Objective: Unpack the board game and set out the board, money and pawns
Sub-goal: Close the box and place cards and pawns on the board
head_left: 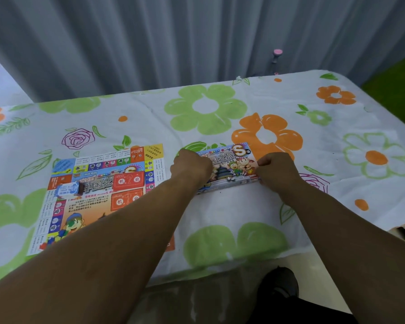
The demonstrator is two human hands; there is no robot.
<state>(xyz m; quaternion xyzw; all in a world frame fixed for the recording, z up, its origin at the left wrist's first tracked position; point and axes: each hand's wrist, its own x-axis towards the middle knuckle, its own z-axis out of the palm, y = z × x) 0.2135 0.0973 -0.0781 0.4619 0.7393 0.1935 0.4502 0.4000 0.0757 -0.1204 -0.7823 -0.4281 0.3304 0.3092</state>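
Game box [232,169]: we find it lying flat on the tabletop, right of centre, with its printed lid facing up and its long side running left to right. It is held at both short ends.

Left hand [192,167]: fingers are curled over the left end of the game box and grasp it. The back of the hand faces the camera, so we cannot see the fingertips.

Right hand [276,169]: fingers are bent and, with the thumb, pinch the right end of the game box near its upper right corner.

Board [91,206]: it lies unfolded and flat on the tabletop, left of the game box and just beside it. The left forearm crosses over its near right corner. We see two red card spaces printed near its middle.

Small packet [68,190]: this blue and white pack rests on the left half of the board. We cannot read what it contains.

Money and pawns: we cannot identify any set out on the tabletop.

Tablecloth [220,108]: white, printed with green and orange flowers. It covers the tabletop.

Curtain [150,43]: grey, pleated, hanging behind the far edge of the tabletop.

Pink-topped object [277,52]: it stands behind the far edge, in front of the curtain.

Dark shoe [281,284]: it shows below the near edge.
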